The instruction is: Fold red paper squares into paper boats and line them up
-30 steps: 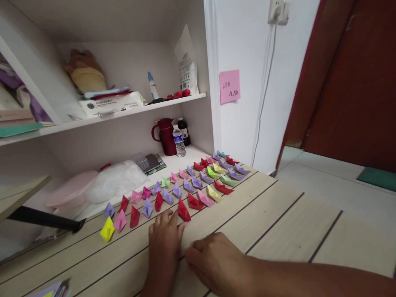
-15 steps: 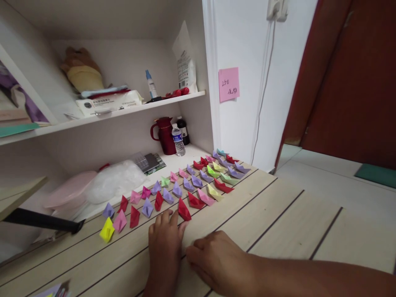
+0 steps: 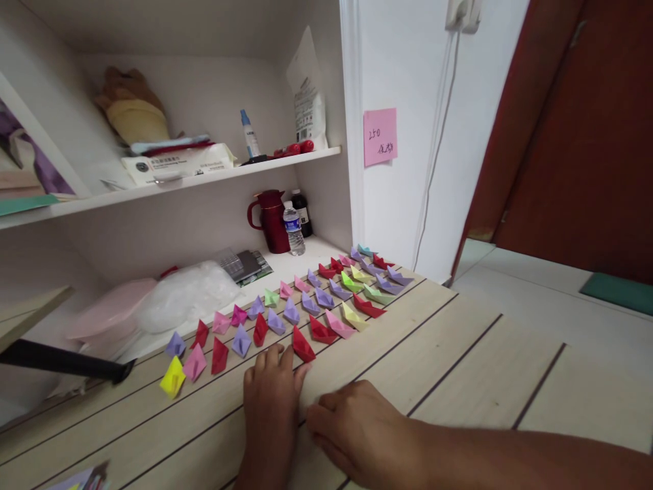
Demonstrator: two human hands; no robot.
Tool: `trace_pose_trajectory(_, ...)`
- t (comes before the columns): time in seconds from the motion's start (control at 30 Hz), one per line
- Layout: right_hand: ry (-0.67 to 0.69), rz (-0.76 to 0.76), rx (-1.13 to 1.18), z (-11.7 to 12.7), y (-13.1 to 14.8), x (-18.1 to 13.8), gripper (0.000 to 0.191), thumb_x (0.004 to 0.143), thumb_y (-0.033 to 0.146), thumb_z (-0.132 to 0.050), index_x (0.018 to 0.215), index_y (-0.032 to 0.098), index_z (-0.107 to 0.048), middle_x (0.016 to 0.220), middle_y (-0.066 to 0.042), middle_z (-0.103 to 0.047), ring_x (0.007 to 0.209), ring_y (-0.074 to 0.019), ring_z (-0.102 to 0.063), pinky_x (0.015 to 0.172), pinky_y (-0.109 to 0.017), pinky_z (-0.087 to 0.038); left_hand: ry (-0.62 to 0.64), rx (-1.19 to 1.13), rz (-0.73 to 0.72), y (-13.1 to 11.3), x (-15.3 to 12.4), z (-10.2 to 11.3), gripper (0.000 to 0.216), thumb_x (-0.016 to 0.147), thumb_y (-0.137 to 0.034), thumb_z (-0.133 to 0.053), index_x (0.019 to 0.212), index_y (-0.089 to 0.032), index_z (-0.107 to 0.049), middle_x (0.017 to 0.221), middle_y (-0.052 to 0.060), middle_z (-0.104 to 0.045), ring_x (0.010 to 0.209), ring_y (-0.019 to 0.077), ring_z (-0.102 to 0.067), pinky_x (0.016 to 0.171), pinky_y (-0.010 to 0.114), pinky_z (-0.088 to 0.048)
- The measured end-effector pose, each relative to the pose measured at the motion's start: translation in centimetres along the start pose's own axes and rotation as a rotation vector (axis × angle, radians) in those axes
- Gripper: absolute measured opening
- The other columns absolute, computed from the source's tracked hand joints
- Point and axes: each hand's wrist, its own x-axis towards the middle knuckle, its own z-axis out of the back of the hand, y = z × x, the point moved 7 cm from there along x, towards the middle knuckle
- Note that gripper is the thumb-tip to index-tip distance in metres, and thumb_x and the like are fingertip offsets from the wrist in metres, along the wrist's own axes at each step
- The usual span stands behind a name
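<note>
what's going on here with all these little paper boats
Small paper boats in many colours stand in loose rows on a slatted table. A person's left hand is close beside a red boat in the nearest row; whether they touch is hard to tell. The right hand is curled on the table, with nothing visible in it.

Folded paper boats, many colours, set in uneven rows on a planked tabletop, several red
</note>
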Motion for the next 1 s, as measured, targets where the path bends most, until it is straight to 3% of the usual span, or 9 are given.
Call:
trace_pose_trajectory(0.33,-0.025,0.014,0.021,-0.1,-0.1,-0.2,0.011,0.092,0.027,-0.044,0.088,0.022,-0.054,0.082,0.000,-0.069,0.065,-0.0145,-0.062,0.057,-0.027,-0.034,0.014,-0.021,-0.004,0.1,0.0,-0.2,0.028,0.093,-0.033,-0.054,0.116,-0.022,-0.066,0.124,0.008,-0.065,0.117,0.0281,-0.056,0.088,0.041,-0.042)
trace_pose_trajectory(0.7,-0.037,0.058,-0.116,-0.7,0.5,-0.4,0.012,0.095,0.025,-0.042,0.094,0.023,-0.054,0.087,0.001,-0.070,0.069,-0.0155,-0.065,0.061,-0.027,-0.038,-0.048,-0.171,-0.013,0.6,-0.5,-0.3,0.030,0.089,-0.032,-0.060,0.116,-0.019,-0.066,0.123,0.010,-0.065,0.116,0.0301,-0.056,0.094,0.045,-0.043)
trace_pose_trajectory(0.83,-0.041,0.061,-0.099,-1.1,0.5,-0.7,0.012,0.096,0.023,-0.042,0.095,0.023,-0.054,0.086,0.000,-0.069,0.072,-0.0169,-0.066,0.064,-0.028,-0.041,-0.062,-0.229,-0.064,0.6,-2.0,-0.2,0.030,0.091,-0.033,-0.058,0.118,-0.022,-0.064,0.124,0.008,-0.064,0.118,0.0263,-0.055,0.098,0.042,-0.043)
trace_pose_trajectory(1.0,-0.033,0.032,-0.036,-2.0,0.2,-1.0,0.018,0.097,0.019,-0.038,0.097,0.024,-0.055,0.089,-0.001,-0.069,0.077,-0.0196,-0.068,0.067,-0.031,-0.044,-0.053,-0.261,-0.154,1.0,-5.9,0.3,0.023,0.093,-0.031,-0.054,0.112,-0.025,-0.063,0.122,0.000,-0.065,0.112,0.0199,-0.055,0.098,0.036,-0.043)
